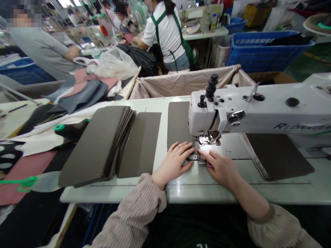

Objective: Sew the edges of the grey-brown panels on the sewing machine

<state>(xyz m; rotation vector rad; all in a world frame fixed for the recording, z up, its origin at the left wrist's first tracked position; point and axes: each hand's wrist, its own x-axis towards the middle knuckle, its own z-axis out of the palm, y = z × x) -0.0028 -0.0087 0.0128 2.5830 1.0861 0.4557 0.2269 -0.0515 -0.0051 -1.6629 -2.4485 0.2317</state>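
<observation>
My left hand (176, 161) lies flat with fingers stretched out on a brown fabric panel (178, 124), just left of the needle of the white sewing machine (232, 110). My right hand (219, 167) sits to the right of the needle, its fingers closed in a pinch on small snips (196, 157) under the presser foot (208, 139). A striped strap (254, 158) runs from the machine across the table toward a second dark panel (279, 155) on the right.
A stack of brown panels (100, 144) and a single panel (141, 143) lie left of my hands on the white table (181, 189). Grey and pink material piles (82, 89), a cloth-lined bin (186, 82), blue crates (263, 48) and other workers (168, 31) are behind.
</observation>
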